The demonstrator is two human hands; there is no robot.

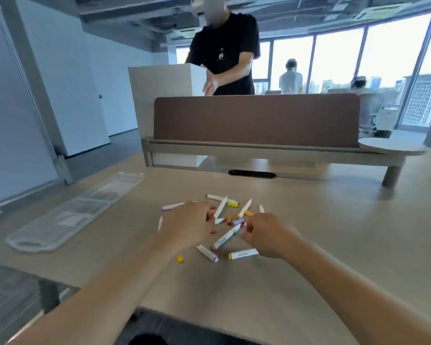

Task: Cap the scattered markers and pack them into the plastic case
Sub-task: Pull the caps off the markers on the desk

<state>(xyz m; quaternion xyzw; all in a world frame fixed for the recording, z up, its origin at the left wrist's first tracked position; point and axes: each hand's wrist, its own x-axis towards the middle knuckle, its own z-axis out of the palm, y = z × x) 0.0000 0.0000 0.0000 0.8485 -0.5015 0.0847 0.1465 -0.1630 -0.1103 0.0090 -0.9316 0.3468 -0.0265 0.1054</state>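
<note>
The markers (226,237) lie scattered in a loose heap about the middle of the worktop (334,245), white barrels crossing one another, with loose caps in orange, yellow and lilac among them. A yellow cap (180,258) sits alone on the near side of the heap, and a yellow-ended marker (243,253) lies just beside the right wrist. Motion blur softens the whole pile, so an exact count and which pens already wear caps are hard to make out.

The left hand (187,227) lies palm-down over the heap's left side, fingers curled into the pens; it hides several of them, and whether it has hold of anything cannot be told. The right hand (264,235) reaches in from the right, fingertips drawn together at the end of a lilac-capped marker (238,222); whether they actually pinch it is unclear.

The plastic case (77,212) lies open and flat, clear and hard to read, well apart from the heap near the worktop's left edge. A brown divider panel (256,120) stands along the far edge, a person in a black shirt (224,51) behind it.
</note>
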